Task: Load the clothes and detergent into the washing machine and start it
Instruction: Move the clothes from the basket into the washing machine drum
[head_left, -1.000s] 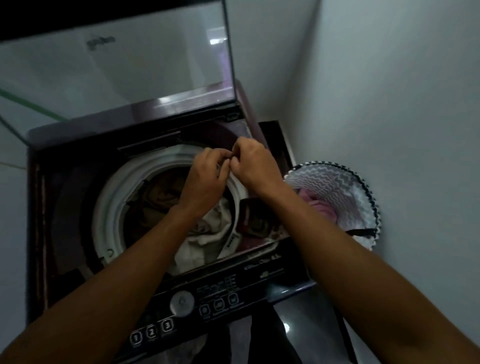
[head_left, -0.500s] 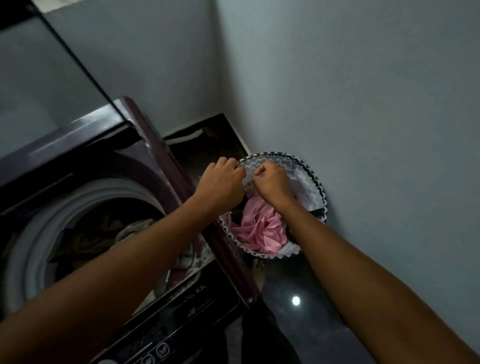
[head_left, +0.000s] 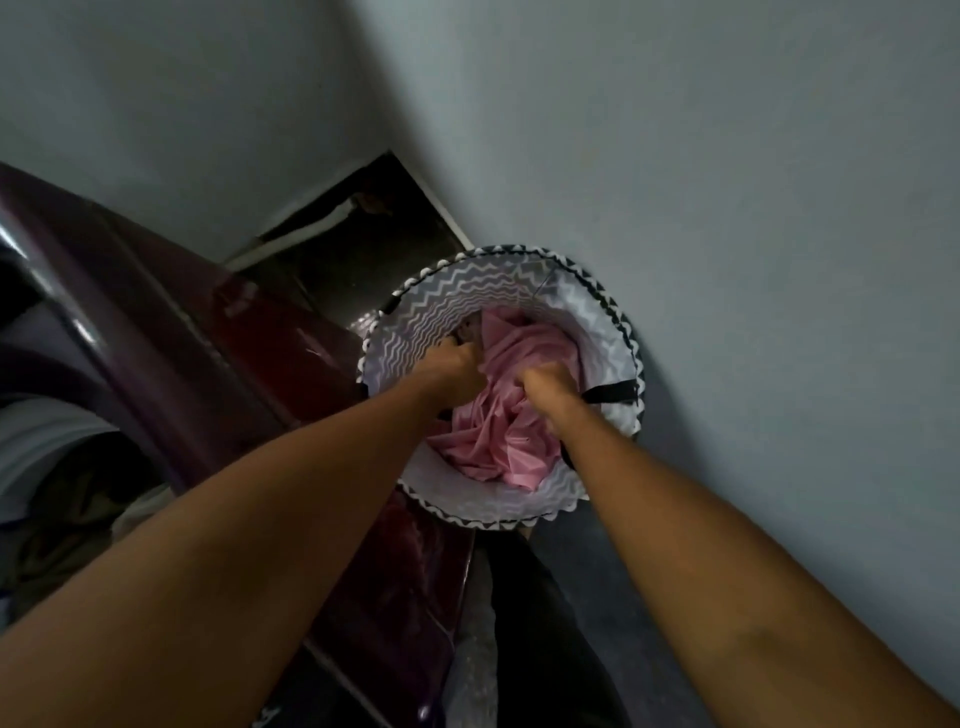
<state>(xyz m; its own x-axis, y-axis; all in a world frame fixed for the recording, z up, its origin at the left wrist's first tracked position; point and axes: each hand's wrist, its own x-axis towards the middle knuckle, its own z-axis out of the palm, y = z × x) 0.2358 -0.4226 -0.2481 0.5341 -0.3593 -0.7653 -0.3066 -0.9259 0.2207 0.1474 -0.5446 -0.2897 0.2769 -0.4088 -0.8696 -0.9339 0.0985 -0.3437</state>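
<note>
Both hands have dropped from the rim into the laundry basket at the middle of the frame, beside the wall. Left hand has its fingers curled into the pink cloth at its upper left edge; right hand grips a bunch of it near the centre. Washing machine stands at left, its drum holding darker clothes.

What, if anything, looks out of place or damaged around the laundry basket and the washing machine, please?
Nothing stands out. Both hands, the left hand and right hand, are down in the zigzag laundry basket, gripping the crumpled pink garment. The basket stands upright between the washing machine and the wall; nothing has spilled.
</note>
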